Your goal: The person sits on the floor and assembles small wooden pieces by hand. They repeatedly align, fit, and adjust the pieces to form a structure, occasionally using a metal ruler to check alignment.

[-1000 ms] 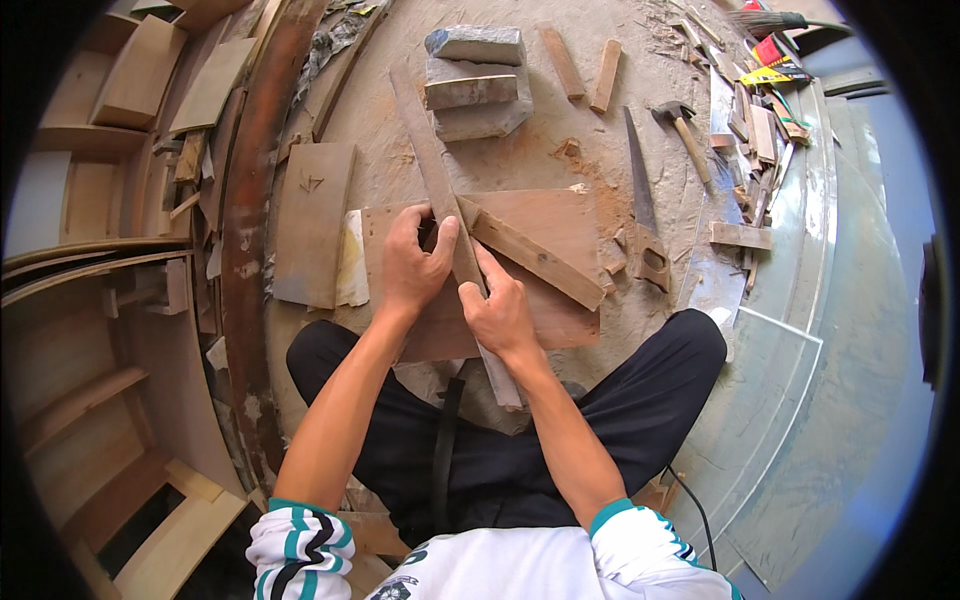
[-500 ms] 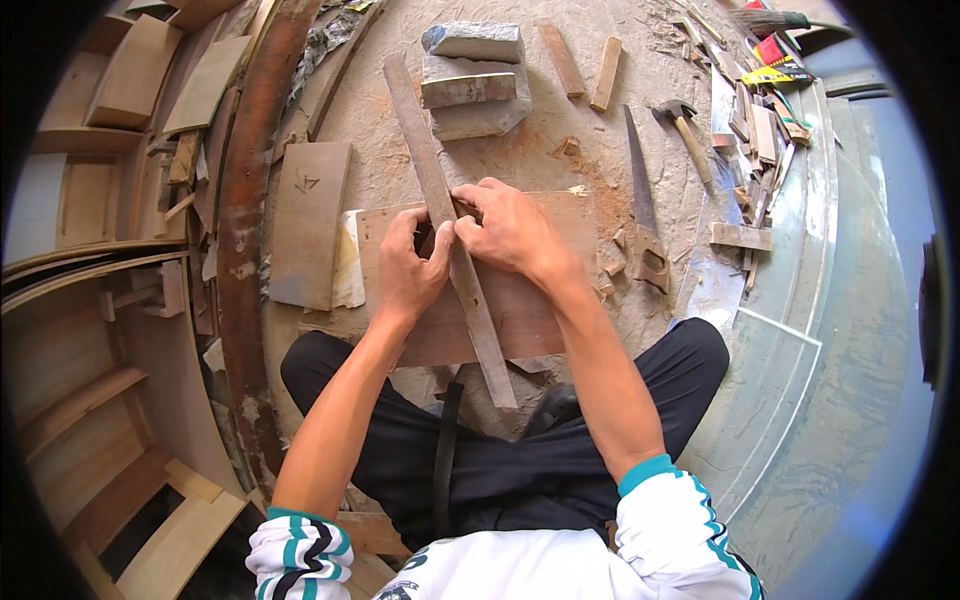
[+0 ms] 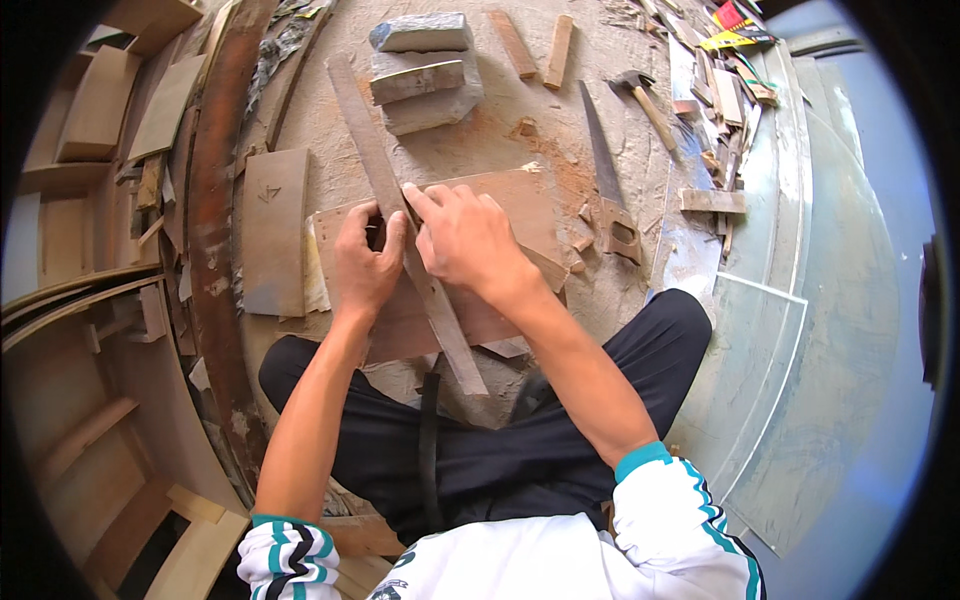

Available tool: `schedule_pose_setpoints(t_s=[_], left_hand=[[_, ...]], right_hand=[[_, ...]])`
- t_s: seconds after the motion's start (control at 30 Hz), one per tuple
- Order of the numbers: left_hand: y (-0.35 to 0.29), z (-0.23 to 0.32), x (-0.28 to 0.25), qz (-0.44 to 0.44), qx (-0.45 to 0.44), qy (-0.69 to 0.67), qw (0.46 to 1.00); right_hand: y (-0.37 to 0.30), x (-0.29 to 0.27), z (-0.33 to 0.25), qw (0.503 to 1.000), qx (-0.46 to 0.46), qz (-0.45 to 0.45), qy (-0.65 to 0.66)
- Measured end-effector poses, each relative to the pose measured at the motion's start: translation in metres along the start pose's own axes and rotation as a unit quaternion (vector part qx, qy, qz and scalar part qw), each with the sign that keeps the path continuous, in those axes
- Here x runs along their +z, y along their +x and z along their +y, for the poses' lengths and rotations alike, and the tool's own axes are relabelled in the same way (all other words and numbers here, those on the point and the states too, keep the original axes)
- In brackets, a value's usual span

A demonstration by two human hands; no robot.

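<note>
A long, narrow wooden strip [image 3: 440, 310] slants over a reddish-brown board [image 3: 400, 335] in front of my crossed legs. My left hand [image 3: 368, 255] is closed on the strip's left edge, thumb and bent fingers pinching it near the middle. From the other side my right hand [image 3: 465, 235] grips the strip, its index finger stretched against the edge and the other fingers curled. My right thumb is hidden under the hand. An edge of another wood piece [image 3: 545, 268] shows beside my right wrist, resting over the board.
A handsaw [image 3: 603, 165] and a hammer [image 3: 650, 110] lie to the right, before a pile of offcuts [image 3: 728, 105]. Stone blocks [image 3: 425, 80] stand at the far side. A flat panel [image 3: 275, 230] lies left. Glass sheets [image 3: 770, 360] lean right; wooden cabinet frames [image 3: 110, 410] line the left.
The whole view has shifted, so things sit further left. My right hand has turned, its index finger now straighter along the strip, and wood shows beside its wrist.
</note>
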State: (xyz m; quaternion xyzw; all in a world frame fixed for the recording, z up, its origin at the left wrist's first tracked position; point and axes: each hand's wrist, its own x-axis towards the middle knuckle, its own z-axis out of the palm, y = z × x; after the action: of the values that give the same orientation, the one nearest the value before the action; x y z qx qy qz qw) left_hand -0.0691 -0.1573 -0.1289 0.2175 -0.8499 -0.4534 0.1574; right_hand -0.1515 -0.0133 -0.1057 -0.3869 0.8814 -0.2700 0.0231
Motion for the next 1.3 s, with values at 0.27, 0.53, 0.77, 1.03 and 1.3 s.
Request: schedule_pose_setpoints(t_s=[0.27, 0.53, 0.77, 1.03, 1.3], left_hand=[[-0.002, -0.002, -0.004, 0.002, 0.02, 0.06, 0.998], [-0.002, -0.011, 0.0, -0.007, 0.011, 0.073, 0.997], [0.002, -0.019, -0.003, -0.003, 0.039, 0.117, 0.992], [0.002, -0.023, -0.007, -0.004, 0.061, 0.159, 0.985], [-0.003, -0.015, 0.001, 0.024, 0.041, 0.169, 0.984]], right_hand=[[0.009, -0.067, 0.163, 0.935, 0.31, 0.066, 0.16], [-0.109, -0.002, 0.301, 0.876, 0.437, -0.162, 0.125], [-0.151, 0.035, 0.285, 0.891, 0.374, -0.228, 0.116], [-0.145, 0.05, 0.268, 0.884, 0.386, -0.215, 0.156], [-0.101, 0.053, 0.243, 0.918, 0.314, -0.098, 0.22]])
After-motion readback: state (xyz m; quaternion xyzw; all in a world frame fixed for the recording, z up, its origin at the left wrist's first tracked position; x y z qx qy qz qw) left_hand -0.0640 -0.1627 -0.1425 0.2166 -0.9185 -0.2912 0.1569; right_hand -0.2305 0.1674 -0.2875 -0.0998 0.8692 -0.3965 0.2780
